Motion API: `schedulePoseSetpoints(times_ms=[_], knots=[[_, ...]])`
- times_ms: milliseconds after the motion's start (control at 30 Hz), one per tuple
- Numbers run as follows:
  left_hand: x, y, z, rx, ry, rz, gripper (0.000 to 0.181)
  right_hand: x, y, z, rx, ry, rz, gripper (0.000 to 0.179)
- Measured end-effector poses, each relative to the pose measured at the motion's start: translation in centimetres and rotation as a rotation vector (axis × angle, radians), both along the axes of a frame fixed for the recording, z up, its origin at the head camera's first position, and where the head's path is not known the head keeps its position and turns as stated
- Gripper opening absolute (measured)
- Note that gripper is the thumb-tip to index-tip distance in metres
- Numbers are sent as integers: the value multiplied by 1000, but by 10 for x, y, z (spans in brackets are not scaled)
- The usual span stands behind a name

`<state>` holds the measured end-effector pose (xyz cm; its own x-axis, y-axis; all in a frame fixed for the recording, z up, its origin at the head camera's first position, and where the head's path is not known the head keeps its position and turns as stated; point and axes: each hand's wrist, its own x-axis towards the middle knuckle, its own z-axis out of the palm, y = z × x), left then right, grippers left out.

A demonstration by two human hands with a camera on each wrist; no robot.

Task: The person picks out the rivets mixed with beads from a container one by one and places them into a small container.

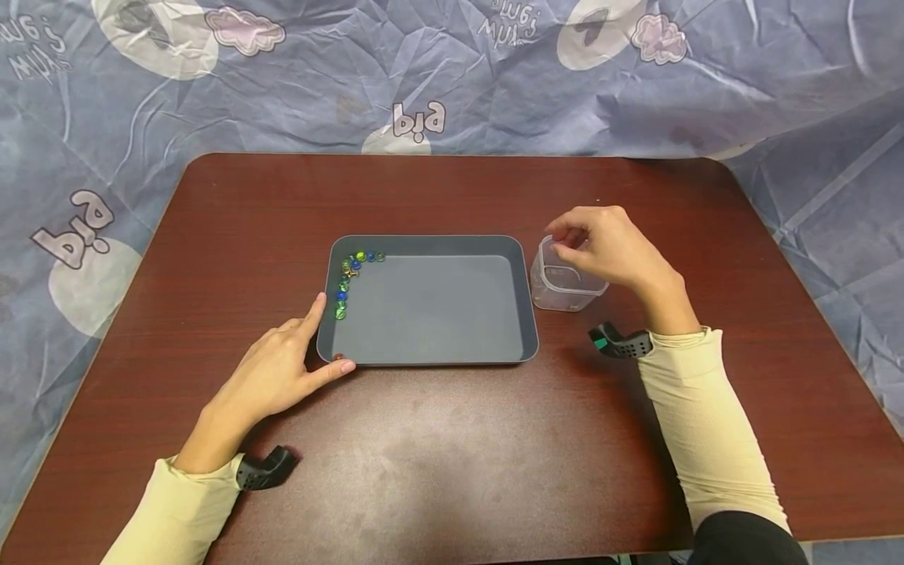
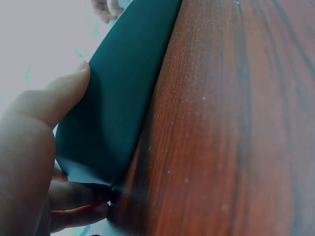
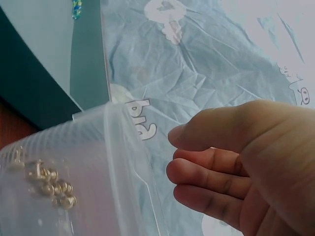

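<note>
Gray rectangular tray (image 1: 438, 314) lay lengthwise left to right, a clear plastic tub (image 1: 565, 300) just beside its right end.

The left hand (image 1: 278, 369) touched the tray's near-left corner, thumb and forefinger spread; the right hand (image 1: 609, 247), nearer the tub, hovered above its rim, loosely curled, nothing visible between the fingertips. Gold-coloured metal pieces (image 3: 56, 188) lay below, inside.

Head view: bright, mostly sharp; pale glare on the near worktop (image 1: 431, 447), sheen along the cloth (image 1: 480, 86) folds. Left wrist: upper left blown out, tray wall (image 2: 130, 69) dark, soft shadow across it. Right wrist: hazy, upper right washed out, gold pieces (image 3: 56, 187) blurry through the tub (image 3: 93, 162).
</note>
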<state>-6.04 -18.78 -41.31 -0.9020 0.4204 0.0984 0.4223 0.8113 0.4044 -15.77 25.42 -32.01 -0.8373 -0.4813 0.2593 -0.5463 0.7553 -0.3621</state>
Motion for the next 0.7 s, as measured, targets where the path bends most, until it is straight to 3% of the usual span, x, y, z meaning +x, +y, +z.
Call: schedulePoseSetpoints(times_ms=[700], knots=[[0, -1, 0, 1, -11, 6, 102, -3, -25, 3, -32, -59, 47, 19]])
